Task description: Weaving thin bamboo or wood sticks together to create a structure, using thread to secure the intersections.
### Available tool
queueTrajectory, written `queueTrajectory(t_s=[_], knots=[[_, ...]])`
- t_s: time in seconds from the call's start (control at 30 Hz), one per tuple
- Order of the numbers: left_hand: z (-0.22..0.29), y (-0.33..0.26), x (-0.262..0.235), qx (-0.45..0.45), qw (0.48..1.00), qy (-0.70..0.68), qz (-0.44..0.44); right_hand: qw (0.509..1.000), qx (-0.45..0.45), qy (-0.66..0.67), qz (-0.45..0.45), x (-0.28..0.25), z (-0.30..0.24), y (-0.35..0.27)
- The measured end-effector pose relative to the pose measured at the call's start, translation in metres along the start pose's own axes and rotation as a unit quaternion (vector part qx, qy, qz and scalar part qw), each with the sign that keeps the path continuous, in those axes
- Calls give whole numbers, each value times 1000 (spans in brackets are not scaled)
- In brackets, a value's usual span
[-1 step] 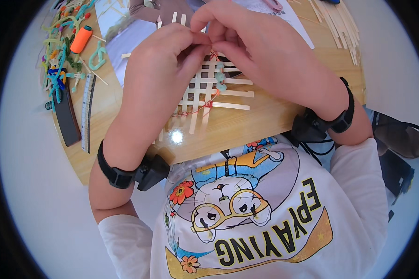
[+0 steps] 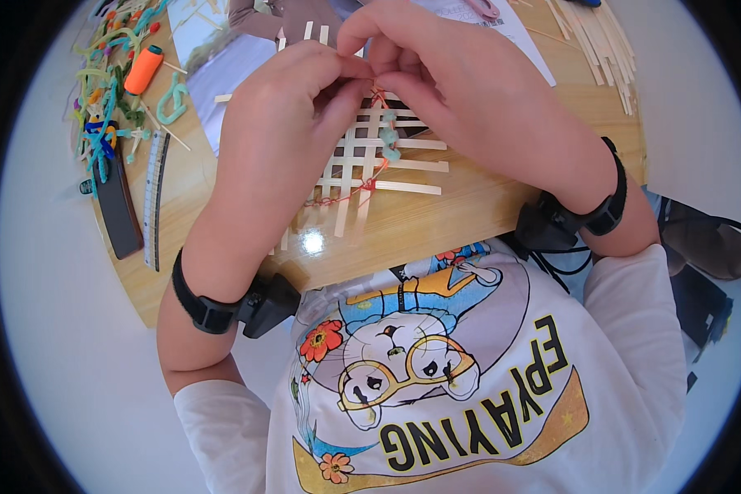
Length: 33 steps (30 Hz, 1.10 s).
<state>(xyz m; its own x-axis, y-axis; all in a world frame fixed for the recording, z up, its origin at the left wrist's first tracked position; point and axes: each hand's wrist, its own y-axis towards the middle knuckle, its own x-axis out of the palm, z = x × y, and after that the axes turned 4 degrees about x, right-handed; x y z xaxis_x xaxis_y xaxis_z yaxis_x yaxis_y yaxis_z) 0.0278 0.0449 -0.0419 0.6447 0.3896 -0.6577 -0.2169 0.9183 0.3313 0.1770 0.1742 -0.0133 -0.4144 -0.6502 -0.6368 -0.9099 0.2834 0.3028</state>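
Observation:
A lattice of pale flat wooden strips (image 2: 420,165) lies on the table under both hands. Red-orange thread (image 2: 369,184) is knotted along its near edge and runs up its right side to my fingertips. Pale green fuzzy lumps (image 2: 389,140) are set along that side. My left hand (image 2: 284,111) is closed in a pinch at the lattice's upper part, where the thread meets the fingers. Facing it, my right hand (image 2: 469,82) pinches at the same spot, fingers curled and almost touching the left ones. The hands hide the thread's end and the lattice's upper middle.
At the left lie a heap of coloured fuzzy stems (image 2: 107,90), an orange thread spool (image 2: 144,70), a dark oblong case (image 2: 117,206) and a ruler (image 2: 154,198). Loose wooden strips (image 2: 601,49) fan out at far right. Printed sheets (image 2: 210,74) lie beneath the lattice.

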Motion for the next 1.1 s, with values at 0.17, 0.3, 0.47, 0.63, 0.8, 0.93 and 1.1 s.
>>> queueTrajectory(t_s=[0.17,0.3,0.47,0.63,0.8,0.93,1.1], knots=[[1,-1,-1,-35,999,-34,-8,997,57,-6,-46,-6,3,-1],[0,0,-1,-57,997,-49,-11,995,0,-87,-38,0,10,-4],[-1,0,-1,-61,996,-57,-9,997,12,-71,-29,0,10,-4],[0,0,-2,-59,996,-64,-9,989,94,4,-115,-9,8,4],[0,1,-1,-60,996,-64,-9,993,64,-63,-82,-14,1,6],[1,0,-2,-66,995,-71,-10,989,79,-64,-107,-33,-7,1],[2,1,-2,-74,995,-59,-15,990,47,-62,-117,-24,-1,2]])
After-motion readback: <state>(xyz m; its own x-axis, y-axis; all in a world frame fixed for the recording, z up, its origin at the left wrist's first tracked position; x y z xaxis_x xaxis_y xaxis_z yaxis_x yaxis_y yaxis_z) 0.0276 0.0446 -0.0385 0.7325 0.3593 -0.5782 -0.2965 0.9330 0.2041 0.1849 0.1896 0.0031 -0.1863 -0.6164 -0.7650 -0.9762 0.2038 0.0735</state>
